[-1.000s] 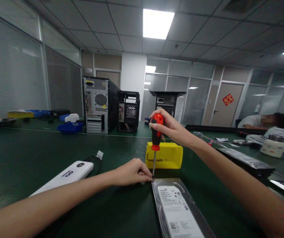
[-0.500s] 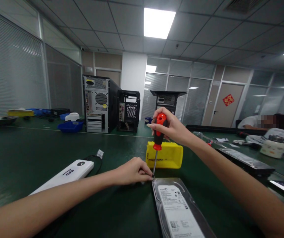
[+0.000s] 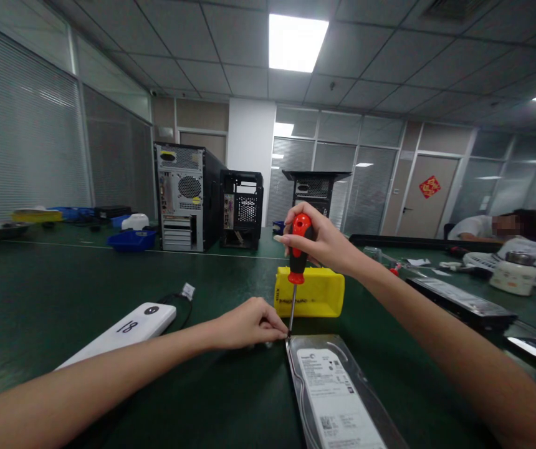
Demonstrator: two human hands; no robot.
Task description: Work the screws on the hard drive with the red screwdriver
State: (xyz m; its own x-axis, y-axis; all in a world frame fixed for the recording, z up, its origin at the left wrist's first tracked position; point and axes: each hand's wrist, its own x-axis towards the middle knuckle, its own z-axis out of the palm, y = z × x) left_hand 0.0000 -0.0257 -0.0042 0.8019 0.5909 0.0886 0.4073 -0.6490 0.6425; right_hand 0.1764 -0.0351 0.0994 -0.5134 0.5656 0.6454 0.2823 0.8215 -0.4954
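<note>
My right hand (image 3: pixel 321 240) grips the red and black handle of a screwdriver (image 3: pixel 298 252), held nearly upright. Its shaft runs down to the far left corner of a hard drive (image 3: pixel 333 380), which lies label up on the green table. At that same corner my left hand (image 3: pixel 253 324) is closed in a pinch beside the screwdriver's tip. Whatever sits between those fingertips is too small to make out. Just behind the drive a yellow plastic bin (image 3: pixel 319 296) lies with its open side toward me.
A white power bank (image 3: pixel 123 330) marked 18 lies left, with a cable. Computer cases (image 3: pixel 188 199) and a blue bin (image 3: pixel 132 240) stand further back. On the right are another drive (image 3: pixel 459 302), a phone (image 3: pixel 534 349), a jar (image 3: pixel 513 274) and a person (image 3: pixel 478 229).
Both hands, the screwdriver and the hard drive keep the same arrangement. The whole view has shifted very slightly.
</note>
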